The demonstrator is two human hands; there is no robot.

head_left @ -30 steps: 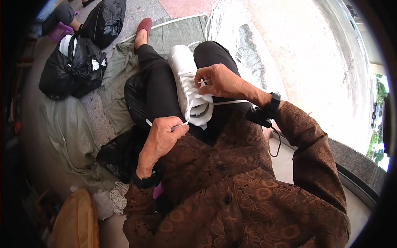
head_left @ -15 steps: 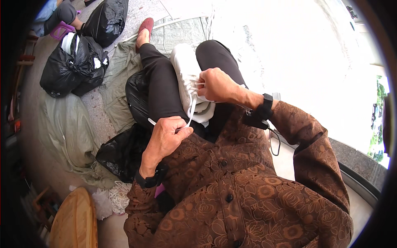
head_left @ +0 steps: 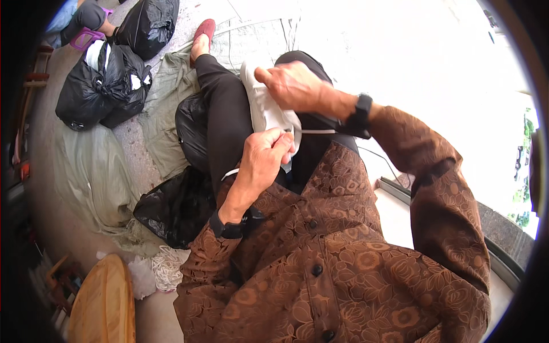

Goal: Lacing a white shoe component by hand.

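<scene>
A white lace-up shoe [head_left: 264, 111] lies between my thighs, its toe pointing away from me. My left hand [head_left: 262, 160] is closed at the heel end, thumb against fingers, on a white shoelace [head_left: 230, 173] whose loose end shows left of the hand. Another stretch of lace [head_left: 317, 131] runs rightward from the shoe toward my right wrist. Over the front of the shoe is my right hand [head_left: 294, 86], blurred, back up, covering part of the upper. Its fingertips are hidden, so I cannot tell whether it holds anything.
Several black plastic bags [head_left: 91, 86] stand at the upper left, where another person's leg [head_left: 91, 22] shows. A greenish cloth [head_left: 97, 183] covers part of the floor. At lower left are a wooden stool top [head_left: 103, 303] and a heap of white laces [head_left: 168, 268].
My right hand has moved away from the eyelets, up toward the shoe's toe. My left hand has come up and right to the heel end. A lace now stretches to the right.
</scene>
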